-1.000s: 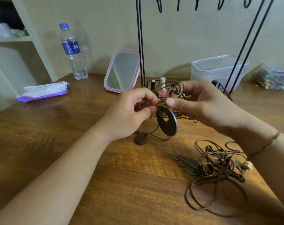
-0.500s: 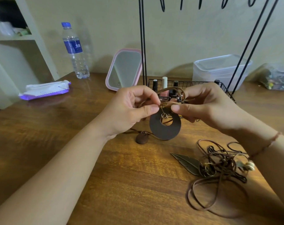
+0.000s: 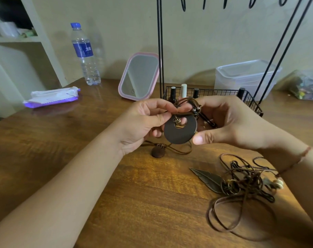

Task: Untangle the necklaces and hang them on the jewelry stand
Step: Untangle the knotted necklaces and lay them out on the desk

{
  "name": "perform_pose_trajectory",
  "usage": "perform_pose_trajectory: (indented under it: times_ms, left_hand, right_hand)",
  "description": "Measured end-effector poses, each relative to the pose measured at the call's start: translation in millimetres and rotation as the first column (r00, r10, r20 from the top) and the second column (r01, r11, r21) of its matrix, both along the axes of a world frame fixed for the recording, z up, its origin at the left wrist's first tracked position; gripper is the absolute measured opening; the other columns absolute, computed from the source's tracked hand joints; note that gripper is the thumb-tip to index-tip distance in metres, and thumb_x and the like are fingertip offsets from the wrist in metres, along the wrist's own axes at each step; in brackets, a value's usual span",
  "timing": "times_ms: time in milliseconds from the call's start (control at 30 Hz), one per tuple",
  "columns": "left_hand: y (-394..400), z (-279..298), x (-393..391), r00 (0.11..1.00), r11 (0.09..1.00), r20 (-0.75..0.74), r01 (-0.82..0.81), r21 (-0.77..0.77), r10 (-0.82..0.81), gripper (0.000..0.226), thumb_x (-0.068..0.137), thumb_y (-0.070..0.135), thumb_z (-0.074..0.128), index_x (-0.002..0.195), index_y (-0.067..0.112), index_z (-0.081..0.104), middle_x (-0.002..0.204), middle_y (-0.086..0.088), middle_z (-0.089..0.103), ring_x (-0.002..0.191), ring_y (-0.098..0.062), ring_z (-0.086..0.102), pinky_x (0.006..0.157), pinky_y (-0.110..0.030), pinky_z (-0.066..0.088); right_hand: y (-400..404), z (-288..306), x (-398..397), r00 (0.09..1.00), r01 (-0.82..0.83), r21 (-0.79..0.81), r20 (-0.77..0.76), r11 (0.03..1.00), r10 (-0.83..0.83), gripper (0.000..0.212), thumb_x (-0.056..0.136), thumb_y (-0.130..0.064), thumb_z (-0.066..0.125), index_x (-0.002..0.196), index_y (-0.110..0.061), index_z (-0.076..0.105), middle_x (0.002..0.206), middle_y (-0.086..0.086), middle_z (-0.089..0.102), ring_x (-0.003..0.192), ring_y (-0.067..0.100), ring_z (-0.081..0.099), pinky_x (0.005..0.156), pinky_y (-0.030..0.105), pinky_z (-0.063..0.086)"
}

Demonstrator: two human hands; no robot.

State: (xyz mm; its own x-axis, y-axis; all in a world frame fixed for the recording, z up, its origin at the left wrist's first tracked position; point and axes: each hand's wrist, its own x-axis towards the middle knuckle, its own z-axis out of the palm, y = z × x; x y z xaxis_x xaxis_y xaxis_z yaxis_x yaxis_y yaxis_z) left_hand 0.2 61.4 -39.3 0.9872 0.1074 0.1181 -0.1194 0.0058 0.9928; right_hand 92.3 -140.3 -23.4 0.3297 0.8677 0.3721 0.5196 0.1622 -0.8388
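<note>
We have the dark disc pendant (image 3: 180,130) lifted above the counter (image 3: 134,203), in front of the jewelry stand (image 3: 160,51). Our left hand (image 3: 143,126) pinches its brown cord (image 3: 188,101) at the wire-wrapped top, and our right hand (image 3: 229,122) closes thumb and fingers on the disc's edge and the bunched cord with its small beads. So both grips are closed on this one necklace.

Its cord trails down to a small round pendant (image 3: 158,152) lying on the counter just below; whether that is a second necklace, we cannot tell. If we pull hard while the strands are crossed, the knot at the beads would likely tighten.

The main tangle (image 3: 245,183), with the feather pendant (image 3: 208,179), lies near our right wrist. A careless sweep of the forearm could drag it or snag its loops.

The stand's hooks (image 3: 183,5) hang high above. Reaching up with loose cord dangling could catch the wire basket (image 3: 250,102).
</note>
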Motion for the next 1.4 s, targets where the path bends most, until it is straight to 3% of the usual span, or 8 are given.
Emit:
perform_pose_trajectory:
  times_ms: [133, 233, 400, 667, 833, 1067, 1200, 1400]
  left_hand:
    - [2.9, 1.2, 1.3, 0.999, 0.987, -0.004, 0.05, -0.153, -0.051, 0.027, 0.095, 0.0, 0.054, 0.088, 0.019, 0.073, 0.095, -0.008, 0.072, 0.082, -0.017, 0.061, 0.05, -0.016, 0.044]
    - [15.1, 5.6, 0.7, 0.974, 0.946, 0.058, 0.227, -0.231, -0.22, 0.031, 0.084, -0.003, 0.065, 0.112, 0.011, 0.069, 0.12, -0.016, 0.065, 0.103, -0.024, 0.057, 0.061, -0.017, 0.051]
    - [15.5, 3.5, 2.2, 0.97, 0.988, 0.201, 0.124, 0.087, -0.139, 0.05, 0.069, -0.004, 0.079, 0.112, 0.016, 0.065, 0.107, -0.004, 0.068, 0.098, -0.011, 0.064, 0.086, -0.022, 0.053]
    - [-3.5, -1.8, 4.5, 0.916, 0.973, 0.387, -0.176, 0.15, 0.106, 0.026, 0.069, 0.016, 0.079, 0.087, 0.018, 0.062, 0.07, 0.009, 0.064, 0.057, -0.01, 0.061, 0.051, -0.021, 0.048]
    - [-4.9, -7.8, 4.1, 0.846, 0.835, 0.498, -0.407, 0.369, 0.193, 0.024, 0.077, 0.017, 0.082, 0.082, 0.027, 0.061, 0.071, 0.007, 0.066, 0.065, -0.004, 0.064, 0.06, -0.018, 0.051]
    - [10.8, -2.5, 0.7, 0.859, 0.8, 0.493, -0.388, 0.457, 0.135, 0.015, 0.08, 0.0, 0.06, 0.085, 0.015, 0.064, 0.072, -0.004, 0.06, 0.064, -0.017, 0.053, 0.058, -0.023, 0.042]
    - [13.0, 1.0, 1.0, 0.836, 0.753, 0.519, -0.456, 0.473, 0.18, 0.018, 0.086, 0.004, 0.065, 0.087, 0.022, 0.065, 0.075, -0.007, 0.062, 0.068, -0.014, 0.057, 0.065, -0.018, 0.048]
    - [13.7, 4.2, 0.5, 0.828, 0.707, 0.512, -0.504, 0.497, 0.23, 0.014, 0.094, 0.014, 0.065, 0.1, 0.024, 0.073, 0.079, 0.007, 0.07, 0.075, -0.003, 0.063, 0.068, -0.013, 0.049]
  right_hand:
    - [2.4, -2.7, 4.6, 0.999, 0.045, 0.051, 0.014, 0.998, -0.046, 0.04, 0.074, -0.012, 0.078, 0.11, -0.001, 0.066, 0.113, 0.019, 0.07, 0.105, 0.024, 0.067, 0.091, 0.037, 0.055]
    - [-0.1, -2.0, 6.1, 0.995, 0.063, 0.106, -0.082, 0.992, -0.054, 0.038, 0.074, 0.002, 0.069, 0.112, -0.001, 0.063, 0.107, 0.006, 0.074, 0.097, 0.013, 0.068, 0.08, 0.023, 0.053]
    - [-0.6, -0.8, 5.5, 0.98, 0.083, 0.153, -0.192, 0.985, -0.053, 0.037, 0.077, -0.006, 0.068, 0.113, -0.008, 0.064, 0.07, -0.011, 0.065, 0.055, 0.004, 0.046, 0.049, 0.015, 0.036]
    - [0.2, 0.3, 6.8, 0.942, 0.243, 0.201, -0.282, 0.949, -0.181, 0.01, 0.074, -0.015, 0.071, 0.082, -0.018, 0.076, 0.06, 0.001, 0.062, 0.044, 0.016, 0.045, 0.043, 0.02, 0.032]
    - [4.1, 2.4, -0.7, 0.986, 0.156, 0.042, 0.059, 0.987, -0.158, 0.015, 0.078, -0.011, 0.072, 0.088, 0.0, 0.074, 0.075, 0.02, 0.071, 0.044, 0.023, 0.053, 0.048, 0.021, 0.048]
    - [-16.9, 24.1, 5.9, 0.902, 0.361, 0.083, 0.221, 0.929, -0.37, 0.022, 0.08, -0.021, 0.07, 0.085, 0.0, 0.075, 0.055, -0.014, 0.062, 0.045, -0.002, 0.05, 0.047, 0.009, 0.037]
    - [-26.4, 30.3, 14.5, 0.791, 0.486, 0.085, 0.379, 0.87, -0.479, 0.008, 0.081, -0.028, 0.074, 0.084, -0.021, 0.077, 0.075, 0.003, 0.074, 0.067, 0.027, 0.068, 0.061, 0.04, 0.053]
    - [-34.4, 33.2, 23.0, 0.546, 0.658, 0.087, 0.628, 0.748, -0.554, 0.026, 0.081, -0.039, 0.067, 0.095, -0.02, 0.079, 0.09, -0.001, 0.072, 0.074, 0.016, 0.063, 0.068, 0.039, 0.053]
